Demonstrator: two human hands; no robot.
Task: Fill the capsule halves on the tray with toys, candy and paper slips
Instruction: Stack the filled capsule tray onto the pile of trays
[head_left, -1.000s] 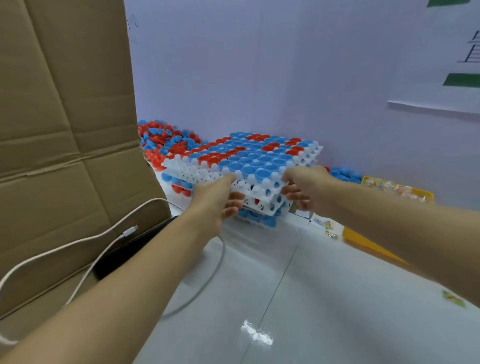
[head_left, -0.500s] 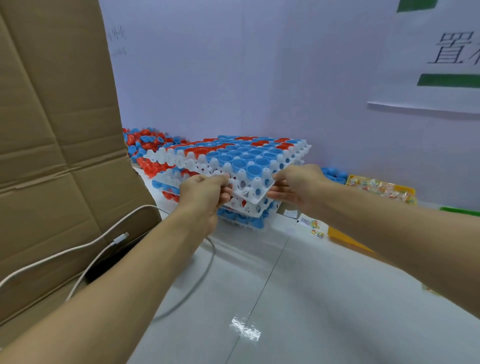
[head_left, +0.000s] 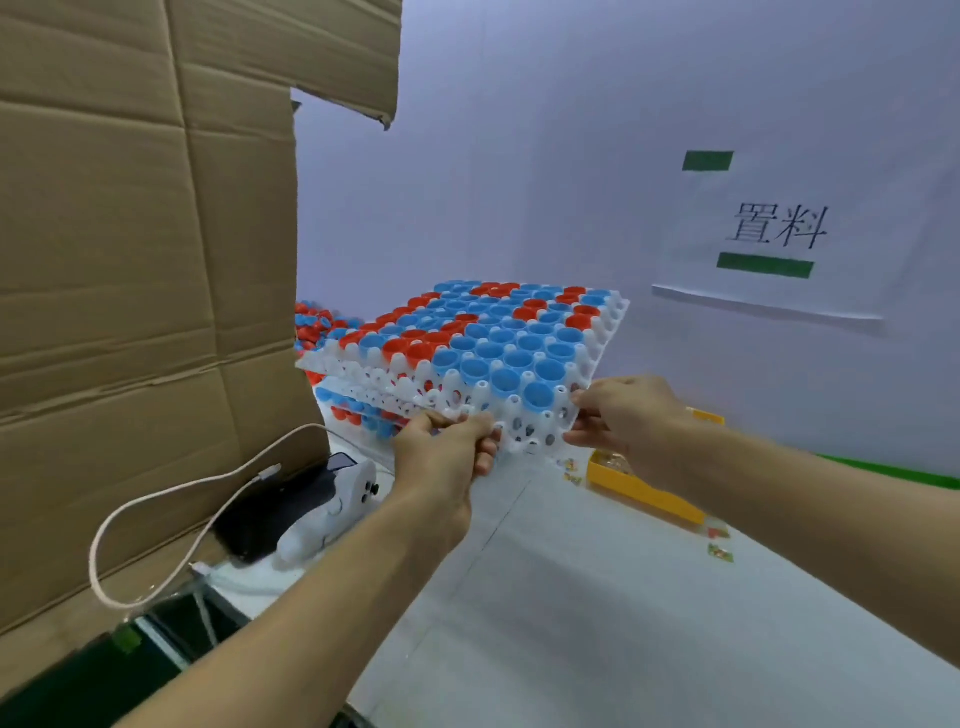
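Two hands carry the white perforated plastic tray (head_left: 540, 436) of red and blue capsule halves (head_left: 488, 343) just above the stacked trays (head_left: 363, 405): the left hand (head_left: 447, 457) pinches its near edge, the right hand (head_left: 623, 415) its near corner. With both grips on one side, the far end could sag and halves spill onto the white surface (head_left: 571, 597), or the tray could snag the stack.

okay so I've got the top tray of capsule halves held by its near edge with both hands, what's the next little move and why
Probably draw the top tray toward you and set it flat on the bare table. Left hand and right hand grip its near edge, it tilts above the stack, and its capsule halves look empty.
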